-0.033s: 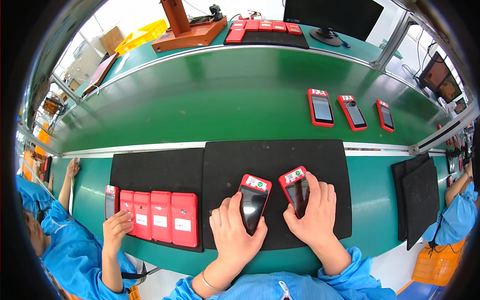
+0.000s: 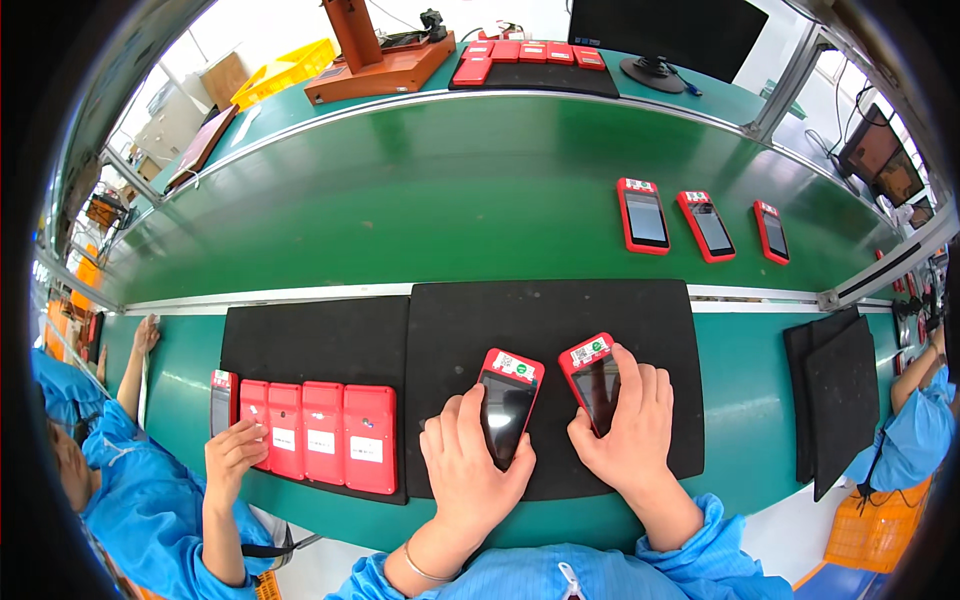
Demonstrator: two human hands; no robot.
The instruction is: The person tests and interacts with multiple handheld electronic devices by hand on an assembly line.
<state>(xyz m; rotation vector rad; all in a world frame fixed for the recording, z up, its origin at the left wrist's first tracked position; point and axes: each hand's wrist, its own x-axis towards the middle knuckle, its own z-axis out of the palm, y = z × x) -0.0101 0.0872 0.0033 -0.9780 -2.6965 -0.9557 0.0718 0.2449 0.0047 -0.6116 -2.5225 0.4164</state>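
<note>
My left hand is closed round the sides of a red handheld terminal, its dark glossy screen facing up. Beside it, a second red handheld terminal is gripped by my right hand, with the index finger along its top corner and the thumb at its lower left side. Both devices carry a white label and a green round sticker above the screen. They tilt toward different sides and stay apart, over a black mat. My fingers hide part of each device's edges.
Several red terminals lie face down on a left mat, near a co-worker's hand. Three terminals lie on the green belt. Beyond are more red devices and a monitor. Black mats stack at right.
</note>
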